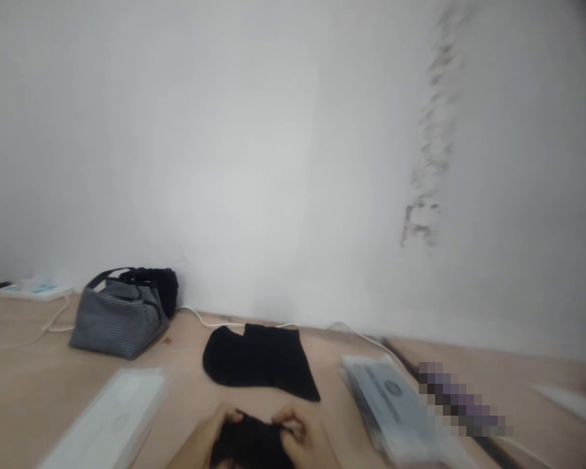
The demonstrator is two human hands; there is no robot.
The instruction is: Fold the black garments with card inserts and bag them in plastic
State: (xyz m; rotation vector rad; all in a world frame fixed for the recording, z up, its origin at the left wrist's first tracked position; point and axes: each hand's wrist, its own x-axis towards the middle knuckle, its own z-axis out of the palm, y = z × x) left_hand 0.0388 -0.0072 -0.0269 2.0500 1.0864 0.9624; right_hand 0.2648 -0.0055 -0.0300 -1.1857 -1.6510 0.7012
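Note:
Low in the view, a piece of black cloth (251,443) is stretched between my two hands, and its near part runs out of the frame. My left hand (211,431) is closed on its left edge. At the right edge, my right hand (306,435) pinches the cloth between thumb and fingers. Just beyond them, a second black cloth piece (264,361) lies flat on the wooden table (185,391), with a rounded left end and a flared right side. Blur hides seams and finer details.
White flat packets (110,417) lie to the left, and a stack of grey printed plastic packets (390,404) to the right. A striped grey bag (120,319) stands by the wall. A white cable (208,322) runs along the back, and a power strip (34,288) sits far left.

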